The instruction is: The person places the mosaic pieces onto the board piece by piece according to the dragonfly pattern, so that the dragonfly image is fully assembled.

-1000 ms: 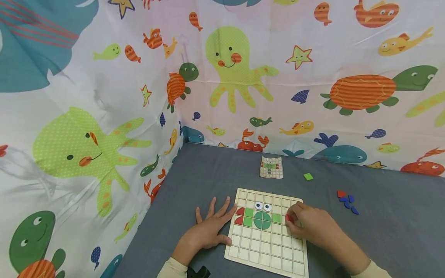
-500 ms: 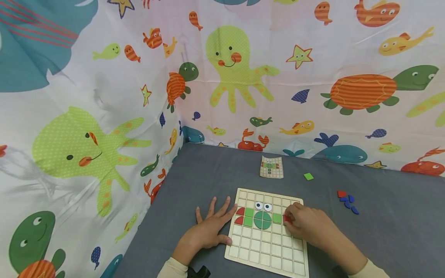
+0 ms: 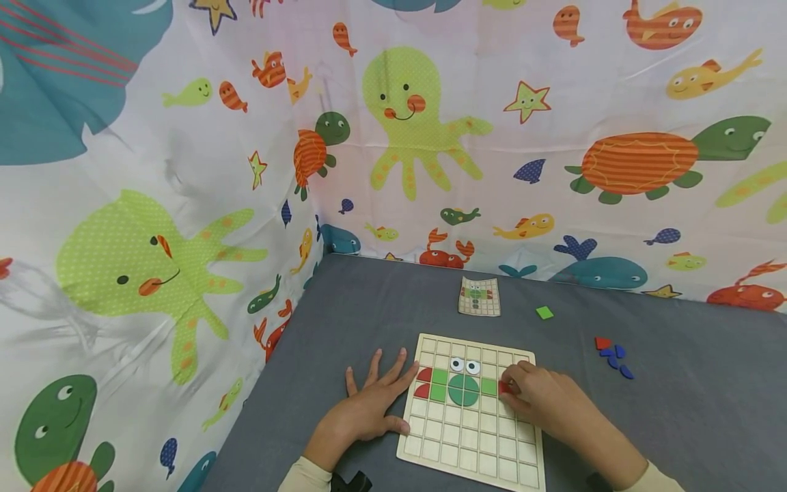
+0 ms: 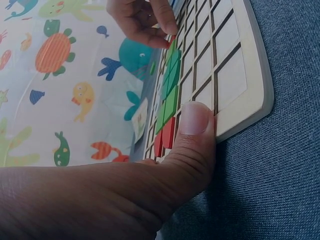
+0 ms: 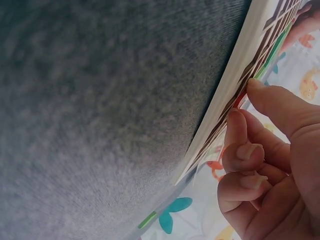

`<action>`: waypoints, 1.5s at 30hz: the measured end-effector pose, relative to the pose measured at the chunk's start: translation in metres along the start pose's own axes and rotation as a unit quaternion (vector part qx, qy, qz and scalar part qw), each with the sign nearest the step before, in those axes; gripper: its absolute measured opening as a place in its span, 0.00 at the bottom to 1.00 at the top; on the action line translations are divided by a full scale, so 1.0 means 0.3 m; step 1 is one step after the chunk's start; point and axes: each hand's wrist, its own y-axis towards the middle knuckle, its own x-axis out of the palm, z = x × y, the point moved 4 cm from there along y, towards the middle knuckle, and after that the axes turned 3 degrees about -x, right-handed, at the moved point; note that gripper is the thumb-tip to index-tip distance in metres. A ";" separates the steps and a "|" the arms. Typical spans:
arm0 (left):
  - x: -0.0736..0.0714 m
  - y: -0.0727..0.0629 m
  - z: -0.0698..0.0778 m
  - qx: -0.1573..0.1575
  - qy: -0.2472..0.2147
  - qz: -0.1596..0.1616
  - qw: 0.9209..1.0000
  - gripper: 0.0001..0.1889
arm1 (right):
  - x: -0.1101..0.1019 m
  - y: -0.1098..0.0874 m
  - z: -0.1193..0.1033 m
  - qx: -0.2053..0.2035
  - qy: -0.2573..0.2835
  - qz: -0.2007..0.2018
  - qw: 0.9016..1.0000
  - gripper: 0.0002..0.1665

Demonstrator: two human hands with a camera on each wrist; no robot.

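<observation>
A pale wooden grid board [image 3: 464, 441] lies on the grey cloth. Set in its cells are two red pieces [image 3: 423, 390] at the left, green squares [image 3: 439, 385], a dark green circle of quarter pieces [image 3: 464, 389], two eye pieces [image 3: 457, 364] and another green area [image 3: 489, 387]. My right hand [image 3: 544, 396] pinches a small red piece [image 5: 241, 98] between thumb and index finger, right at the cells beside that green area; the fingers hide most of it. With fingers spread, my left hand [image 3: 365, 410] lies at the board's left edge, its thumb [image 4: 194, 125] on the rim.
Behind the board lies a small pattern card [image 3: 479, 297]. To its right are a loose green tile [image 3: 544, 312], a red tile [image 3: 603, 343] and several blue pieces [image 3: 626, 372]. A printed sea-animal curtain [image 3: 424, 225] borders the table at back and left.
My right hand has shifted slightly left with the red piece, bringing it up beside the green area. My left hand stays in place.
</observation>
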 end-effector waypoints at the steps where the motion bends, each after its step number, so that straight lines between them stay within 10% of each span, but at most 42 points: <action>1: 0.001 0.000 0.000 0.000 -0.001 -0.001 1.000 0.57 | 0.001 0.001 0.001 0.001 0.000 0.000 1.000 0.13; 45: -0.004 -0.005 -0.004 0.012 -0.020 -0.005 1.000 0.56 | -0.053 0.009 0.052 0.026 0.023 0.023 0.999 0.09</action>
